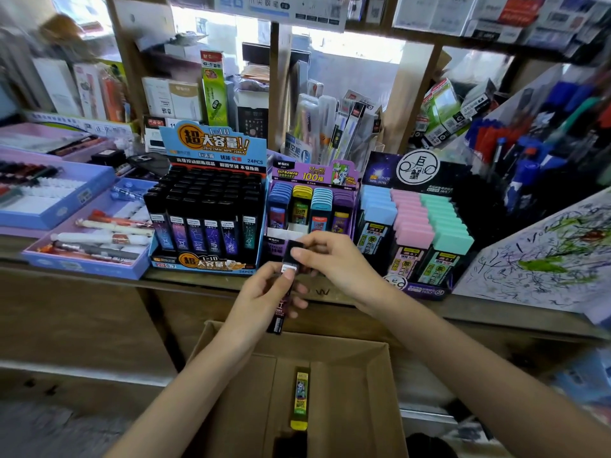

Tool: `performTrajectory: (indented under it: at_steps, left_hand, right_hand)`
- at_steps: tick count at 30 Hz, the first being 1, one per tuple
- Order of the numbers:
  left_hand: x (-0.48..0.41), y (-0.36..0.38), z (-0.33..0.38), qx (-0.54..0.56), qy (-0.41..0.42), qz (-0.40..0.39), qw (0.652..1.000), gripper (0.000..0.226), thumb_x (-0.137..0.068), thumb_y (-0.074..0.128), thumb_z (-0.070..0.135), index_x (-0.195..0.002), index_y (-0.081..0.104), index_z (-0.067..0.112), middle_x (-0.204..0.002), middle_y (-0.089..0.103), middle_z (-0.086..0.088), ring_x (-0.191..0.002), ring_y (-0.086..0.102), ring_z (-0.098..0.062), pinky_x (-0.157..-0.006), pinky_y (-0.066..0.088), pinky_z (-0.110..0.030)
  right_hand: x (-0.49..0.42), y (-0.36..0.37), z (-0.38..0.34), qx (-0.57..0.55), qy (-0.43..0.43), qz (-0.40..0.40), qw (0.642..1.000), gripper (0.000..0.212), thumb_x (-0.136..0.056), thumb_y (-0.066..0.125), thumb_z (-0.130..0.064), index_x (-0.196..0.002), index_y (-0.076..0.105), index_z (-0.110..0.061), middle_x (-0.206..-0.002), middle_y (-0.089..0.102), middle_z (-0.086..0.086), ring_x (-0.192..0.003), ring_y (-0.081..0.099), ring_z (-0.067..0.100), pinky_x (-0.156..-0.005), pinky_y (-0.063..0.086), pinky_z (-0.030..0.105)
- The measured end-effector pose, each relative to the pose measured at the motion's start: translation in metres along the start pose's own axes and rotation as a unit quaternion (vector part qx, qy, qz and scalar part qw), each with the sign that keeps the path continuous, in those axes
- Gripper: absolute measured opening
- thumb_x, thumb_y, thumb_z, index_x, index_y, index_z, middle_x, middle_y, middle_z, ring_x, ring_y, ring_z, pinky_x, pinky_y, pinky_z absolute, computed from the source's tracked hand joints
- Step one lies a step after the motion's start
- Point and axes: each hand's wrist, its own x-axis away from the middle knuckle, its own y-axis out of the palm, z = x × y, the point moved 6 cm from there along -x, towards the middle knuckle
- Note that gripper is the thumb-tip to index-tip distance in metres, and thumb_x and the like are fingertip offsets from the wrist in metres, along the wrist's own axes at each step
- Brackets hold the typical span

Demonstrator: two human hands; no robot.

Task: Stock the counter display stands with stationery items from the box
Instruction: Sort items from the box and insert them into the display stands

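Just above the cardboard box (pixel 363 375), two hands hold one black lead case (pixel 295 250). The left hand (pixel 264 292) wraps its fingers round the middle. The right hand (pixel 334 262) pinches the top end. A yellow case (pixel 301 399) lies inside the box.

Daylight is pouring through blown-out window gaps (pixel 350 47) well beyond the fingers (pixel 317 249), glaring white. The shelves (pixel 496 14) at the edges are bending and blurring; the box (pixel 347 391) below the fingers is sitting dimmer.
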Motion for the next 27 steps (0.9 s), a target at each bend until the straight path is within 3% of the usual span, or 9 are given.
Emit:
performTrajectory:
  at_steps: [2, 3, 6, 8, 11, 15, 19, 27]
  left_hand:
    - [0.000, -0.012, 0.001, -0.076, 0.017, 0.021, 0.997, 0.012, -0.096, 0.048, 0.020, -0.102, 0.058, 0.017, -0.090, 0.066, -0.001, -0.077, 0.064, -0.006, -0.068, 0.052, -0.024]
    - [0.000, -0.024, 0.003, -0.167, 0.039, 0.046, 0.984, 0.014, -0.094, 0.051, 0.023, -0.105, 0.057, 0.017, -0.098, 0.063, 0.002, -0.087, 0.061, -0.003, -0.076, 0.049, -0.025]
    - [0.000, -0.063, 0.016, -0.448, 0.128, 0.139, 0.874, 0.041, -0.089, 0.060, 0.029, -0.125, 0.050, 0.012, -0.118, 0.054, 0.000, -0.111, 0.050, -0.013, -0.094, 0.042, -0.033]
    - [-0.003, -0.085, 0.018, -0.511, 0.131, 0.161, 0.834, 0.046, -0.088, 0.063, 0.029, -0.126, 0.051, 0.007, -0.119, 0.055, -0.009, -0.113, 0.050, -0.024, -0.094, 0.042, -0.039]
    - [-0.010, -0.107, 0.009, -0.558, 0.096, 0.164, 0.808, 0.047, -0.087, 0.063, 0.031, -0.125, 0.053, 0.006, -0.116, 0.058, -0.013, -0.112, 0.052, -0.031, -0.093, 0.042, -0.045]
    - [-0.011, -0.117, -0.001, -0.592, 0.099, 0.153, 0.785, 0.041, -0.086, 0.066, 0.028, -0.121, 0.057, 0.007, -0.119, 0.058, -0.011, -0.114, 0.053, -0.033, -0.092, 0.042, -0.047]
    - [-0.010, -0.119, -0.004, -0.596, 0.113, 0.157, 0.779, 0.038, -0.086, 0.065, 0.026, -0.120, 0.057, 0.010, -0.120, 0.058, -0.009, -0.116, 0.051, -0.030, -0.093, 0.043, -0.046]
    - [-0.011, -0.122, -0.008, -0.571, 0.129, 0.155, 0.796, 0.037, -0.087, 0.064, 0.025, -0.121, 0.054, 0.012, -0.123, 0.055, -0.006, -0.119, 0.047, -0.026, -0.094, 0.042, -0.042]
  right_hand:
    - [-0.007, -0.001, -0.008, 0.007, -0.013, 0.007, 1.000, 0.008, -0.089, 0.063, -0.019, -0.093, 0.065, -0.013, -0.085, 0.064, 0.002, -0.078, 0.060, 0.013, -0.071, 0.050, 0.029]
    - [-0.011, -0.005, -0.016, 0.013, -0.027, 0.020, 0.999, 0.002, -0.088, 0.064, -0.019, -0.090, 0.064, -0.018, -0.083, 0.064, 0.000, -0.077, 0.061, 0.013, -0.071, 0.052, 0.029]
    - [-0.029, -0.018, -0.041, 0.026, -0.080, 0.090, 0.992, 0.008, -0.087, 0.065, -0.017, -0.084, 0.063, -0.024, -0.080, 0.062, -0.007, -0.078, 0.062, 0.012, -0.075, 0.053, 0.030]
    - [-0.041, -0.021, -0.055, 0.039, -0.109, 0.128, 0.985, 0.004, -0.086, 0.066, -0.018, -0.087, 0.064, -0.022, -0.078, 0.060, -0.012, -0.077, 0.060, 0.009, -0.079, 0.051, 0.028]
    - [-0.055, -0.010, -0.062, 0.056, -0.122, 0.148, 0.980, 0.006, -0.086, 0.067, -0.016, -0.091, 0.068, -0.018, -0.077, 0.061, -0.016, -0.078, 0.061, 0.009, -0.083, 0.052, 0.032]
    - [-0.065, 0.013, -0.058, 0.090, -0.132, 0.136, 0.978, 0.018, -0.085, 0.067, -0.015, -0.102, 0.071, -0.008, -0.083, 0.065, -0.010, -0.076, 0.059, 0.006, -0.083, 0.050, 0.027]
    - [-0.065, 0.028, -0.057, 0.165, -0.155, 0.122, 0.966, 0.028, -0.086, 0.066, -0.017, -0.113, 0.068, -0.008, -0.104, 0.070, 0.005, -0.084, 0.056, 0.004, -0.075, 0.041, 0.004]
    - [-0.065, 0.032, -0.052, 0.191, -0.137, 0.105, 0.966, 0.031, -0.086, 0.066, -0.017, -0.115, 0.066, -0.008, -0.110, 0.069, 0.007, -0.087, 0.057, 0.006, -0.080, 0.042, 0.010]
